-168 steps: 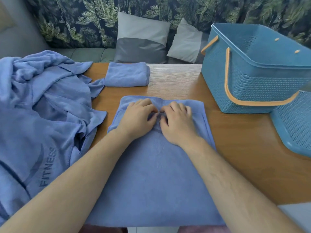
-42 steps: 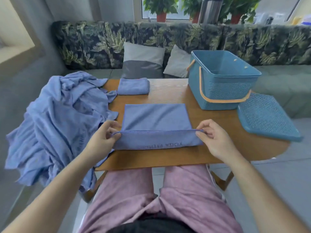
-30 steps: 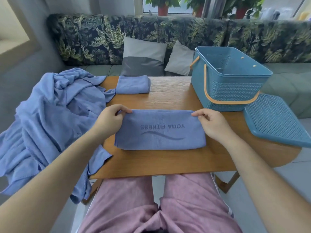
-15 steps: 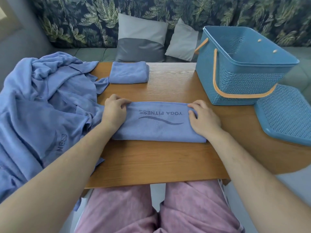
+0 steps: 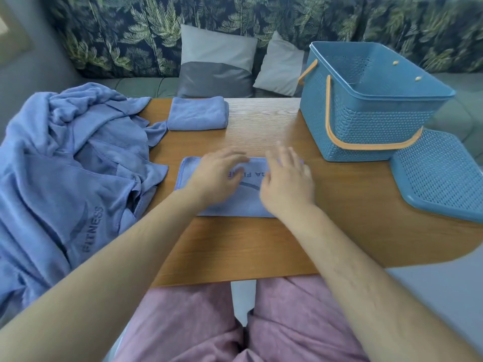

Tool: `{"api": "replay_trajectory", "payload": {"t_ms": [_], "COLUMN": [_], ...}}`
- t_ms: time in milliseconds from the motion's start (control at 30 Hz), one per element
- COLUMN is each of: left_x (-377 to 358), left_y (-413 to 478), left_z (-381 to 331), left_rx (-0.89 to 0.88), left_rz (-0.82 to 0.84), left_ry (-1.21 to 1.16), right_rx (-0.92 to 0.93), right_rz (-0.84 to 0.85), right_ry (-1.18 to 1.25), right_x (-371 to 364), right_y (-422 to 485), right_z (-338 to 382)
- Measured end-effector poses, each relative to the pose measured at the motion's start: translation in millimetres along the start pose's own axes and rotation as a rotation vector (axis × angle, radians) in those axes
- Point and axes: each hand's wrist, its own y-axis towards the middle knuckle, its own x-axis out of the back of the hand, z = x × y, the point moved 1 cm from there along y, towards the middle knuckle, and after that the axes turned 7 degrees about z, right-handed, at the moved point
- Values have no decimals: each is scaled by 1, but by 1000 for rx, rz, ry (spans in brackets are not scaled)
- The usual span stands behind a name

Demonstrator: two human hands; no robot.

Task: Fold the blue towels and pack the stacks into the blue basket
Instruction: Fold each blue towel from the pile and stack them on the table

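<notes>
A blue towel (image 5: 236,205) folded into a long strip lies in the middle of the wooden table (image 5: 261,244), its printed logo facing up. My left hand (image 5: 217,176) and my right hand (image 5: 287,184) are both over the strip near its middle, fingers spread and blurred by motion, gripping nothing. A small folded blue towel (image 5: 197,117) sits at the table's far side. The blue basket (image 5: 371,105) with an orange handle stands at the right, and nothing shows inside it.
A big heap of unfolded blue towels (image 5: 65,173) covers the table's left end and hangs over its edge. The basket's blue lid (image 5: 441,176) lies flat at the right edge. Cushions (image 5: 217,64) and a leaf-patterned sofa stand behind the table.
The near half of the towel was folded away from me into a strip. My hands then slid from the strip's two ends in to its middle.
</notes>
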Motion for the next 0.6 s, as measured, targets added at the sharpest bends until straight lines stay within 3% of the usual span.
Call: {"api": "replay_trajectory", "payload": {"t_ms": [100, 167, 433, 600], "left_x": [-20, -26, -19, -11], "left_y": [1, 0, -9, -40], "left_z": [0, 13, 26, -8], "left_rx": [20, 89, 299, 361], "left_rz": [314, 370, 317, 166], "left_ry": [137, 184, 274, 510], "right_rx": [27, 3, 267, 198], "right_rz": [64, 103, 205, 79], "right_ry": [23, 10, -75, -225], "right_x": [-25, -43, -40, -13], "right_y": [-14, -18, 28, 43], "right_z": [30, 27, -12, -26]}}
